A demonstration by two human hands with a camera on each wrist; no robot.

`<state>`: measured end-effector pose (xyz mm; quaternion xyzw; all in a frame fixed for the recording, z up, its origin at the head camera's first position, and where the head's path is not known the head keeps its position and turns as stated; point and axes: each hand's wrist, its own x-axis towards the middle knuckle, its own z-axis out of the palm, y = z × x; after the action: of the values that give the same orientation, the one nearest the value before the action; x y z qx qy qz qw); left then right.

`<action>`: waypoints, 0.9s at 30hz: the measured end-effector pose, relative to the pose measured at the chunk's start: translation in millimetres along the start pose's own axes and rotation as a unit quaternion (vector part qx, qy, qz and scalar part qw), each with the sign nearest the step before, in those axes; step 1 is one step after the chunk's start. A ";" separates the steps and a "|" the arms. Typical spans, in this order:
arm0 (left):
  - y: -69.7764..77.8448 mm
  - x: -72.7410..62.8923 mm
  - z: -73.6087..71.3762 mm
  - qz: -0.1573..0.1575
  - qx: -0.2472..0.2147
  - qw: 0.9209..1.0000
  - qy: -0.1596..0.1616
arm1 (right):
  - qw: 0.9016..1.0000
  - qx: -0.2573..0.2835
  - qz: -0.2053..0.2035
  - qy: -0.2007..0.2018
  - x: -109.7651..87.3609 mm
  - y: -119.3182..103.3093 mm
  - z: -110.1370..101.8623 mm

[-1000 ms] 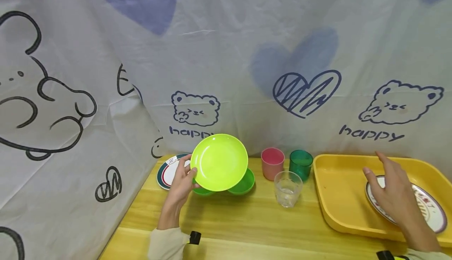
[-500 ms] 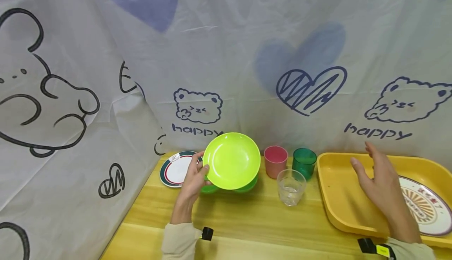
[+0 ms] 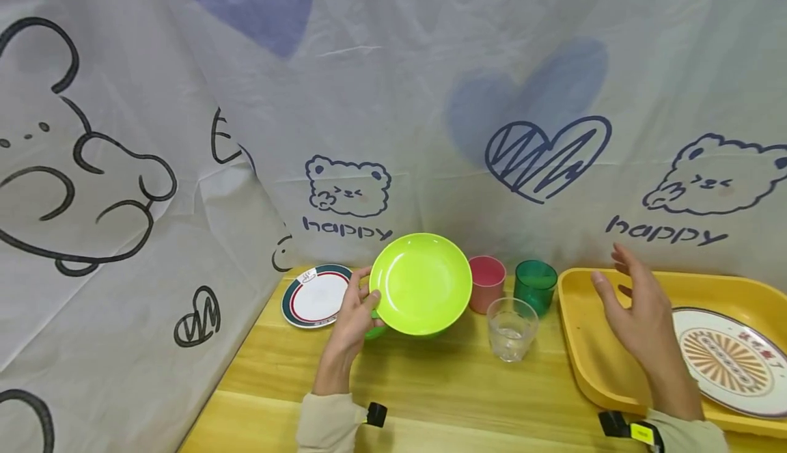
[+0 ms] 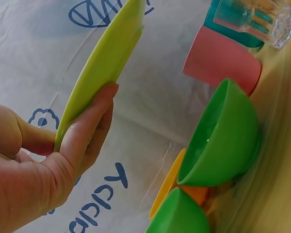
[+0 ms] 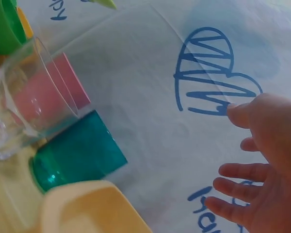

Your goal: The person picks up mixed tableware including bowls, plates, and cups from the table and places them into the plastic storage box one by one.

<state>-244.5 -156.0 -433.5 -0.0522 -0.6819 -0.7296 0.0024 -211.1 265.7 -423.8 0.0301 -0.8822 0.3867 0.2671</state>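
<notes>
My left hand (image 3: 353, 320) pinches the left rim of a lime-green plate (image 3: 421, 283), thumb on its face and fingers behind. In the left wrist view the plate (image 4: 99, 68) is raised above the table and tilted. Below it sit green bowls (image 4: 223, 141), mostly hidden by the plate in the head view. My right hand (image 3: 639, 316) hovers over the yellow tray (image 3: 578, 357), fingers spread and holding nothing. In the tray lies a white plate (image 3: 725, 361) with a sunburst print. The right wrist view shows the same hand (image 5: 266, 165) with nothing in its fingers.
A white plate with a dark green rim (image 3: 316, 296) lies at the back left of the wooden table (image 3: 455, 398). Between bowls and tray stand a pink cup (image 3: 487, 285), a teal cup (image 3: 536, 287) and a clear glass (image 3: 512, 330). A printed cloth (image 3: 430, 132) hangs behind.
The left hand has carried the lime-green plate to the right, covering more of the bowls and uncovering the rimmed plate. The right hand has shifted left, off the sunburst plate.
</notes>
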 end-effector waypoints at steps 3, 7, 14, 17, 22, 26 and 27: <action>-1.7 -0.5 6.4 -0.009 -0.008 1.000 -0.004 | 1.000 0.013 0.003 0.001 -0.8 -0.9 3.3; -2.6 -1.9 12.4 -0.014 -0.017 1.000 -0.002 | 0.999 0.035 -0.006 0.009 -0.1 -0.8 9.2; -1.6 -3.4 13.0 -0.005 -0.027 1.000 -0.002 | 0.998 0.056 -0.006 -0.012 -0.6 -5.7 23.5; -2.2 -3.5 12.1 -0.004 -0.025 1.000 -0.004 | 0.998 0.066 0.001 -0.020 -3.0 -8.0 28.5; -4.4 -3.5 13.4 -0.005 -0.034 0.999 -0.013 | 0.996 0.082 0.000 -0.025 -7.2 -10.1 35.8; -6.5 -3.2 18.3 -0.005 -0.044 0.999 -0.030 | 0.995 0.098 -0.001 -0.024 -10.8 -13.3 41.3; -7.1 -3.2 19.8 -0.007 -0.046 0.998 -0.034 | 0.994 0.104 0.003 -0.028 -11.9 -14.7 42.6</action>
<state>-240.4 -136.0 -439.5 -0.0725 -0.6478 -0.7578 -0.0282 -216.2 223.9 -443.6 0.0659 -0.8442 0.4764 0.2367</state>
